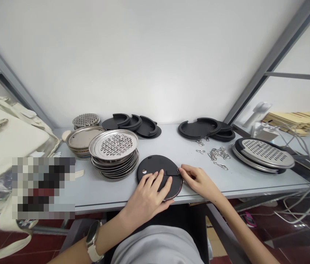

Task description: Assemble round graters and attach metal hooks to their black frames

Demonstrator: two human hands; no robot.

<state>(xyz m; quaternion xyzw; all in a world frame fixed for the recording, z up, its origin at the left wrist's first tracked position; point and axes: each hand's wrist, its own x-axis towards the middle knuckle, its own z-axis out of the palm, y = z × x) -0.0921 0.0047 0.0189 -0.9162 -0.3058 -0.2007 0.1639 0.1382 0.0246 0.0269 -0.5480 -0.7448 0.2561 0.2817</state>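
Observation:
A black round grater holder [155, 163] lies at the table's front edge, face down, with a round hole near its left side. My left hand [151, 192] holds it, fingers spread over the top and thumb along the front edge. At the right rim, my right hand [197, 181] pinches a small metal clip [178, 170], mostly hidden by the fingertips. Several loose metal clips [219, 154] lie behind that hand. Left of the holder rises a stack of round metal graters [116, 145].
More metal discs [85, 137] and a coarse grater [86, 119] stand back left. Black holders [145, 126] lie along the wall, with others [199, 128] back right. Assembled graters [267, 152] sit at right. A cream bag [6, 135] is left; white cables [309, 157] hang right.

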